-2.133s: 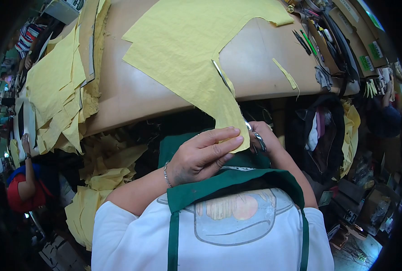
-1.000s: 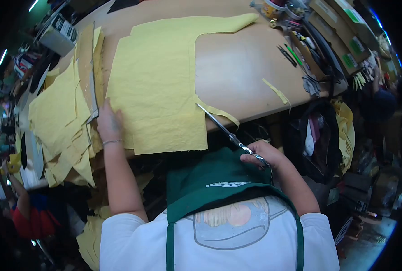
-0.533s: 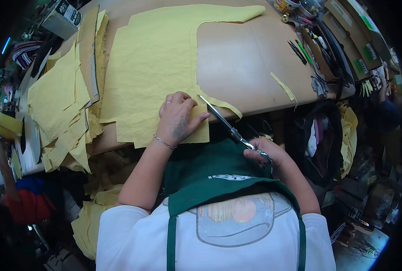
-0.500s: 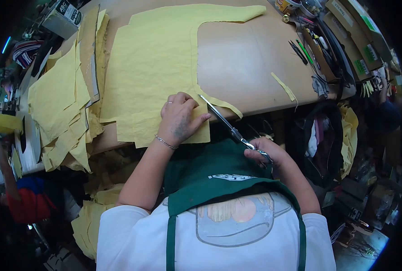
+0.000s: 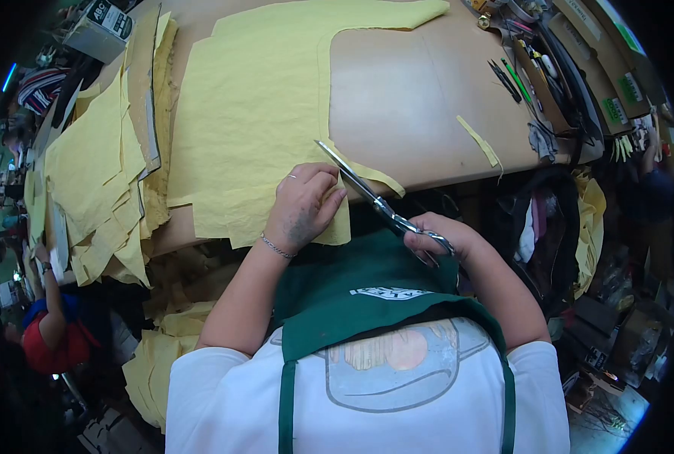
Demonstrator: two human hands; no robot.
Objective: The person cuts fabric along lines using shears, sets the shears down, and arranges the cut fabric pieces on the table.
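Note:
A large piece of yellow fabric (image 5: 253, 113) lies spread over the table and hangs past its near edge. My left hand (image 5: 304, 208) is on its lower right part, fingers bent and closed on the cloth near the cut edge. In my right hand (image 5: 439, 238) is a pair of metal scissors (image 5: 383, 206), fingers and thumb at the handles. One long blade points up and left across the fabric edge, just right of my left fingers; the other blade is hard to make out. A narrow yellow strip (image 5: 382, 179) curves away right of the blades.
Stacked yellow pieces (image 5: 98, 170) and a cardboard piece (image 5: 141, 98) lie at left. A loose scrap (image 5: 478, 141) rests on the table (image 5: 397, 83). Pens (image 5: 507, 79) and boxes (image 5: 579, 60) are at right. A person in red (image 5: 57, 340) is at far left.
The scissors have moved up and left, their tip now farther over the fabric. My left hand has shifted slightly. The person at far left has moved an arm.

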